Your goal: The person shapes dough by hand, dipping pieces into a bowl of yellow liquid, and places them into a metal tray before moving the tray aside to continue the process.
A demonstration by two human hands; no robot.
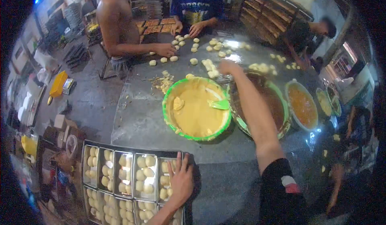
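Head view, one frame. No readable writing; the print on the blue shirt [196,5] of the person across the table is too blurred to make out. Left hand [181,180] lies flat on the near tray [86,148], fingers spread over the right-hand compartments, touching dough pieces [145,161] there. The tray is a grid of tins, two rows in view, about five tins in the upper row, each holding several pale pieces; lower row cut off by the frame edge. Right hand [228,67] reaches far across the table [140,116], past the bowls, to loose dough balls [209,63]; fingers look curled, but whether they pinch a piece I cannot tell. Bowls: four counted in a row along the right — green-rimmed bowl of yellow filling [197,108] with a green spatula [220,104] resting in it, a dark-filled bowl [277,104] under the right forearm, an orange-filled one [302,105], a smaller one [324,102] near the edge. Bare table lies between tray and yellow bowl; the tray overhangs the table's near left corner. Two other people stand at the far side, a shirtless person [116,19] and the blue-shirted one, their hands among scattered dough balls; a third [305,31] bends at right.
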